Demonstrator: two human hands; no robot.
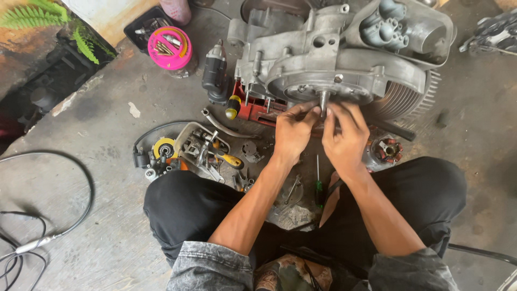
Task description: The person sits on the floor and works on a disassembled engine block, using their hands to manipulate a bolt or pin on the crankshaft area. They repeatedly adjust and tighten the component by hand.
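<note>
Steel shaft [323, 101] pinched between left grip [293, 132] and right grip [344, 134], both closed.

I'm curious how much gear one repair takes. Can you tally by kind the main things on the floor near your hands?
Engine casing: 1
Screwdrivers: 3 (green-handled, yellow-handled, yellow-and-black-handled)
Pink round container of small parts: 1
Black cylindrical motor: 1
Hands at the casing's shaft: 2 (left hand, right hand)
Total: 8
</note>
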